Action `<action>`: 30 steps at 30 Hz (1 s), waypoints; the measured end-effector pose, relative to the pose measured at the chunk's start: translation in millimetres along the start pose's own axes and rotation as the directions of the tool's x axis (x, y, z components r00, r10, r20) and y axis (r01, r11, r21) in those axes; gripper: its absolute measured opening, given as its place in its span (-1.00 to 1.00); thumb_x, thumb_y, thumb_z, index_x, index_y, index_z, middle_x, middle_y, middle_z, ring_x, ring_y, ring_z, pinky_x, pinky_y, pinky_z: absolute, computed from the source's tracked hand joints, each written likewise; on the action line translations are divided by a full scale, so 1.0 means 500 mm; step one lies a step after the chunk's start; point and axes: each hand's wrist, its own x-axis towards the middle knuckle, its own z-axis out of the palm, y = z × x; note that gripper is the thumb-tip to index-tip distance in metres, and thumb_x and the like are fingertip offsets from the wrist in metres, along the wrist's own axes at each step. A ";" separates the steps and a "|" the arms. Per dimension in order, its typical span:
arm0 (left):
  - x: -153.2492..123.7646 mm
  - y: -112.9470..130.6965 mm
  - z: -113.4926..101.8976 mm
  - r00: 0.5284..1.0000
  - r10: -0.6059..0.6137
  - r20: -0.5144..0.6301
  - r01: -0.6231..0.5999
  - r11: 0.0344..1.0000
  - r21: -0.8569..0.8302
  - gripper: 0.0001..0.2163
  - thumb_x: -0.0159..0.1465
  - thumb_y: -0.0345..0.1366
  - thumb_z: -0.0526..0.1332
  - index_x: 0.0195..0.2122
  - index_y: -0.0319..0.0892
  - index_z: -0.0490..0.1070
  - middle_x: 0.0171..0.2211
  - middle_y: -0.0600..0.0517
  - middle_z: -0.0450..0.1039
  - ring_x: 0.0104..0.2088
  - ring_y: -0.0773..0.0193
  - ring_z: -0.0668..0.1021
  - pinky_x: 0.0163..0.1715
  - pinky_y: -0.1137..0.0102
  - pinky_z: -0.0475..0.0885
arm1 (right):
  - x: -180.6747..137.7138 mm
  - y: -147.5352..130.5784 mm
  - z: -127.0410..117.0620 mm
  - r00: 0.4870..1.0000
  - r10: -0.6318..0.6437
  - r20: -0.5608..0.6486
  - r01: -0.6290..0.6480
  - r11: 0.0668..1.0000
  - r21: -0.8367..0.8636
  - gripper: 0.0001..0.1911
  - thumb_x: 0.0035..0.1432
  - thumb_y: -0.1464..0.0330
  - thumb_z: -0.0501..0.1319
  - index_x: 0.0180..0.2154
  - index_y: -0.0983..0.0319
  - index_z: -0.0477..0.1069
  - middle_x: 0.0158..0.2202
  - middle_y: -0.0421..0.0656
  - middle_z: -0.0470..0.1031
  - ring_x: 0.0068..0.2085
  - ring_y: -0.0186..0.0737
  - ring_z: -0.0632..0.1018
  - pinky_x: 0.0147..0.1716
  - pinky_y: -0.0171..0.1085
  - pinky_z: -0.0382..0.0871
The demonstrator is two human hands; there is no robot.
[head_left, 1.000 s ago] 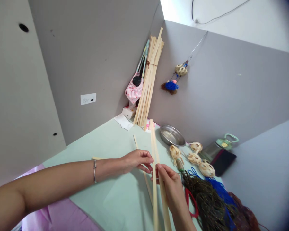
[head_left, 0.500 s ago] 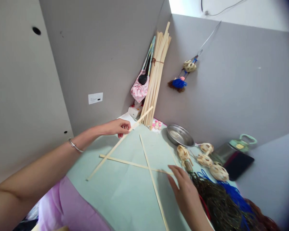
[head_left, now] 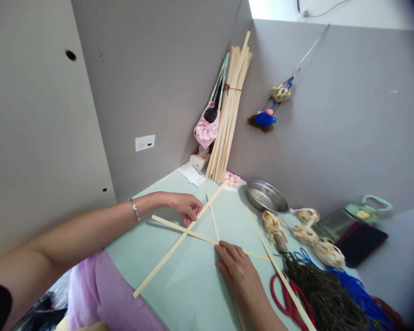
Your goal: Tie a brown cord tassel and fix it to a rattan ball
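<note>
Several thin bamboo strips (head_left: 169,253) lie crossed on a pale green table (head_left: 179,294). My left hand (head_left: 186,205) pinches one long strip near its upper part, where it crosses another strip (head_left: 179,227). My right hand (head_left: 239,269) rests flat on the table with fingers stretched out, pressing down where the strips cross. Another strip (head_left: 279,271) runs diagonally to the right of that hand.
A tied bundle of bamboo strips (head_left: 229,110) leans in the corner beside a pink bag (head_left: 205,131). A metal bowl (head_left: 266,196), woven bamboo balls (head_left: 305,233), red scissors (head_left: 284,299), dark and blue tassels (head_left: 331,299) and a green bottle (head_left: 362,214) crowd the right side.
A second ago both hands held strips upright together. Now the strips lie crossed on the table; my left hand has brought its strip down across them and my right hand presses flat.
</note>
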 end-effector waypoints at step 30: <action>0.075 0.014 0.115 0.970 0.230 0.085 -0.238 0.806 0.542 -0.62 -0.04 -0.46 0.24 -0.15 -0.09 0.33 -0.32 0.10 0.38 -0.26 0.24 0.42 -0.29 0.43 0.30 | 0.039 -0.061 -0.040 0.982 0.146 0.121 -0.149 0.989 0.011 -0.56 0.22 0.60 0.08 0.06 0.14 0.40 0.11 -0.12 0.48 -0.01 -0.07 0.47 -0.11 -0.15 0.37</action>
